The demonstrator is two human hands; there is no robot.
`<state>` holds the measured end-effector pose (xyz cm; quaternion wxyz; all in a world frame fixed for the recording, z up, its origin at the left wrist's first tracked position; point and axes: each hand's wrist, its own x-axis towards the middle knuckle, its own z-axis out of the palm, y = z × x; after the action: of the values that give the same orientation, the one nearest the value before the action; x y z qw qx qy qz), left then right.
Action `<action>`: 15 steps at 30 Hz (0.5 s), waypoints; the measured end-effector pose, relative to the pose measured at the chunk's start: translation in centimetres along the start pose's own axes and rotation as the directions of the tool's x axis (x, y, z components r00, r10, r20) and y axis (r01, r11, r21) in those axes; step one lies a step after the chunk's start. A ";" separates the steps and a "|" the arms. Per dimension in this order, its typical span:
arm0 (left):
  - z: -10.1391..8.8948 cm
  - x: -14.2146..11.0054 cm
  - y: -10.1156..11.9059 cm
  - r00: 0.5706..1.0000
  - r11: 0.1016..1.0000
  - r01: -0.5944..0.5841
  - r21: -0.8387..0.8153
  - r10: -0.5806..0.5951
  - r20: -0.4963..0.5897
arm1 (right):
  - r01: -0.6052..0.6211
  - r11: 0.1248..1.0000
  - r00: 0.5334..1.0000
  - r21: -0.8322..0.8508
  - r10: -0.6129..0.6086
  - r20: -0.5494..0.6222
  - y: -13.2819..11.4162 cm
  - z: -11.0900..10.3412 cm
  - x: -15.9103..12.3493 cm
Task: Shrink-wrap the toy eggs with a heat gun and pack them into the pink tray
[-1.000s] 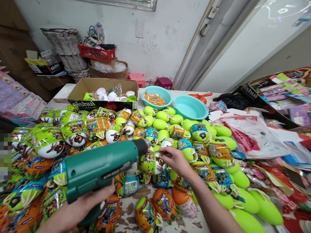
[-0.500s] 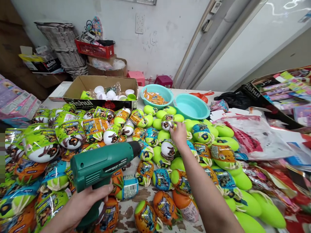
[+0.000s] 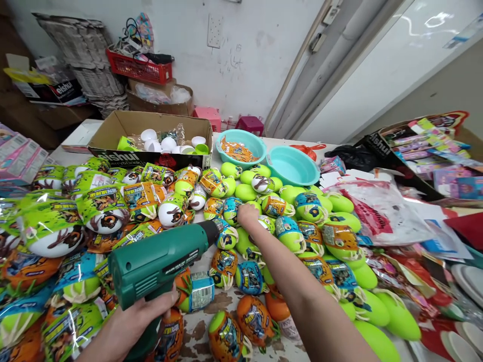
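Note:
My left hand [image 3: 132, 322] is wrapped around the handle of a green heat gun [image 3: 162, 256], whose black nozzle points right over the toy eggs. My right hand [image 3: 249, 216] reaches into the middle of the pile, its fingers curled down beside a blue-wrapped egg [image 3: 231, 208]. The hand itself hides its fingertips and whatever they grip. Around it lie a lime-green egg [image 3: 246, 244] and an orange-wrapped egg [image 3: 277, 206]. Below the nozzle are another orange-wrapped egg [image 3: 224, 262] and a second blue-wrapped egg [image 3: 250, 276].
Shiny wrapped eggs [image 3: 101, 206] are heaped on the left. At the back stand a carton [image 3: 151, 160] with white and green cups, a teal basin [image 3: 260, 146] holding orange wrappers, and another teal basin [image 3: 294, 166]. Plastic bags [image 3: 381, 211] and a box of packets [image 3: 392, 151] are on the right.
My right hand has moved left and nearer, away from a white egg at the back of the pile. That egg now lies free among the green ones. The heat gun is nearly still.

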<state>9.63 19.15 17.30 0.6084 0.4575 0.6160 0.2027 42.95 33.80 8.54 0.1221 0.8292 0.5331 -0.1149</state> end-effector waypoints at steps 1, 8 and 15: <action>-0.2 0.0 -0.1 1.000 1.000 -0.011 0.003 0.011 -0.001 | -0.012 1.000 1.000 0.017 0.012 0.005 0.3 -0.4 0.2; -0.7 0.3 0.8 0.997 0.997 -0.078 -0.014 0.078 0.023 | 0.057 0.986 0.998 0.157 -0.050 -0.043 4.6 -5.1 0.9; 1.3 0.3 3.5 0.987 0.994 -0.108 -0.032 0.111 0.118 | 0.340 0.886 0.930 0.315 -0.267 -0.253 7.2 -7.2 -3.9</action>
<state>12.01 20.75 19.76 0.6377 0.4943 0.5500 0.2158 48.32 29.92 17.17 -0.1034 0.7507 0.6370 -0.1414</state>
